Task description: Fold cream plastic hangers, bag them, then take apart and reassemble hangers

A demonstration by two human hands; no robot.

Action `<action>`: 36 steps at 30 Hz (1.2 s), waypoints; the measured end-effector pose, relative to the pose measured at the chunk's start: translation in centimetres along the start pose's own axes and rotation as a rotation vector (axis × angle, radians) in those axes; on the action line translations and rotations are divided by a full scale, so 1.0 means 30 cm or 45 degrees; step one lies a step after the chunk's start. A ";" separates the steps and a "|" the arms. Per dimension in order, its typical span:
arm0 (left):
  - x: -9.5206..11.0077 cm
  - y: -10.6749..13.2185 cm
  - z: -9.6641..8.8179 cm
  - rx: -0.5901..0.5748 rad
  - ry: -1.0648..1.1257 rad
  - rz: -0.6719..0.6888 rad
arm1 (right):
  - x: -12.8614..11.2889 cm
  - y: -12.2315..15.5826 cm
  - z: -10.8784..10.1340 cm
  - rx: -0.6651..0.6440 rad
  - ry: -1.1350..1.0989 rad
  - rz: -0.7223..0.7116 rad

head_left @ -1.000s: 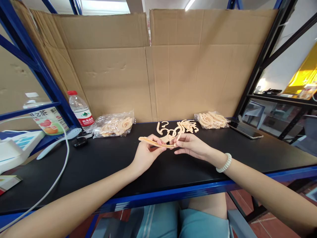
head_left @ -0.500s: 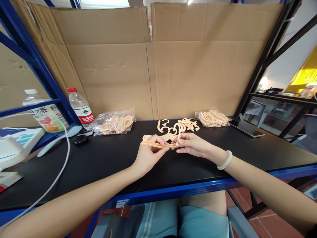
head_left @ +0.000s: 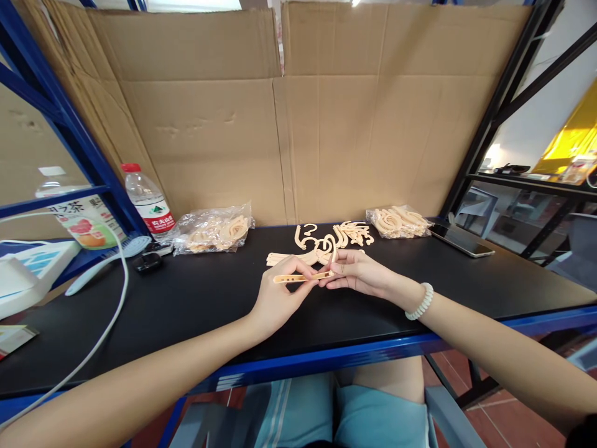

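My left hand [head_left: 285,291] pinches a long beige hanger arm [head_left: 288,279] with small slots along its edge, between thumb and fingers. My right hand [head_left: 357,272] has its fingers closed on a curved beige hook [head_left: 334,250] that rises above the arm's right end. Hook and arm meet at the fingertips; whether they are joined is hidden. Just behind the hands lie more beige hanger arms [head_left: 276,258], loose hooks [head_left: 308,229] and a pile of small curved pieces [head_left: 357,234].
Clear bags of beige parts lie at back left [head_left: 214,231] and back right [head_left: 400,222]. A phone [head_left: 459,240] is on the right. Leftward are a water bottle [head_left: 150,205], a hairbrush [head_left: 105,264] and a white cable [head_left: 122,298]. Cardboard [head_left: 209,143] walls the back.
The hanger arm has been turned in my fingers, so its slotted edge now faces me. Both hands stay in nearly the same place.
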State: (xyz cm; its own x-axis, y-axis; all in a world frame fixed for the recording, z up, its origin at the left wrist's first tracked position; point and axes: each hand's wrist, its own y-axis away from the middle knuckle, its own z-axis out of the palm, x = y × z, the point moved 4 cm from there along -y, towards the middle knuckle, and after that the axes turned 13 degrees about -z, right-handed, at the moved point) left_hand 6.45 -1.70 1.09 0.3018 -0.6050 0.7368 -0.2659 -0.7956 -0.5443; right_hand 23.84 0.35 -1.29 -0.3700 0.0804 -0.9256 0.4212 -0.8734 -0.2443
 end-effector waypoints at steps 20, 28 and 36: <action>0.008 0.000 -0.001 0.045 -0.052 0.039 | 0.010 -0.003 -0.005 0.022 -0.072 -0.006; 0.015 0.004 0.005 0.027 -0.056 0.100 | 0.003 -0.002 0.004 0.034 0.009 -0.106; 0.012 0.010 0.011 0.006 -0.052 0.134 | 0.003 -0.009 0.013 0.040 0.083 -0.185</action>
State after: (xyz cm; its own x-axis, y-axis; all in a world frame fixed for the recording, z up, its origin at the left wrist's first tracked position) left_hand 6.77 -2.17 1.06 0.3093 -0.6856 0.6590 -0.2939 -0.7279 -0.6195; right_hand 23.37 0.41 -1.18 -0.3703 0.2373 -0.8981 0.3403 -0.8650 -0.3688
